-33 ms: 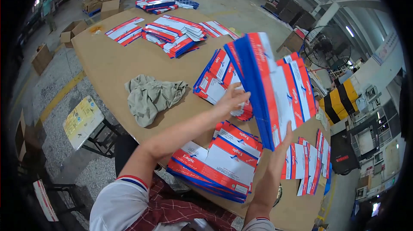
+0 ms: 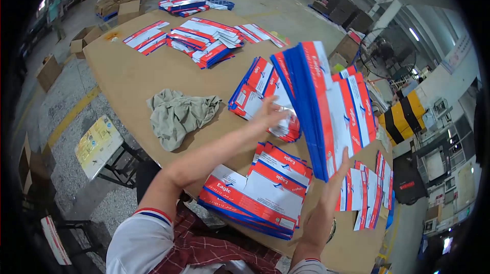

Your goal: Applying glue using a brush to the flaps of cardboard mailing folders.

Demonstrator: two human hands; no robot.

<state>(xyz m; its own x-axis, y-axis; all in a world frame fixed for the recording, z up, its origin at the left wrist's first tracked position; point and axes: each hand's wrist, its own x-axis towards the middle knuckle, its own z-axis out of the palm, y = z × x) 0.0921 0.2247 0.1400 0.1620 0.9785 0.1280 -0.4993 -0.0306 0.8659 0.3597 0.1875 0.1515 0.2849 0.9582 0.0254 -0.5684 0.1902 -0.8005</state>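
Note:
A thick bundle of flat printed cartons (image 2: 332, 113), red, white and blue, is held up at a tilt over the right side of the table. My right hand (image 2: 335, 184) grips its lower edge, with the thumb on the near face and the other fingers hidden behind. Left of the bundle, my left hand (image 2: 271, 116) is open and empty, fingers apart. Beneath that hand lies another pile of the same cartons (image 2: 250, 104). Closer to me rests a fanned carton stack (image 2: 273, 192) on the brown table (image 2: 127, 77).
A crumpled grey-green cloth (image 2: 181, 116) lies left of my forearm. More carton piles (image 2: 204, 39) cover the far end, and others (image 2: 362, 192) the right edge. A stool (image 2: 99, 139) stands at the left, a caged fan (image 2: 385, 54) beyond the table's right side.
My left hand has shifted slightly left, away from the bundle. The held bundle has moved a little to the right and down, still in my right hand.

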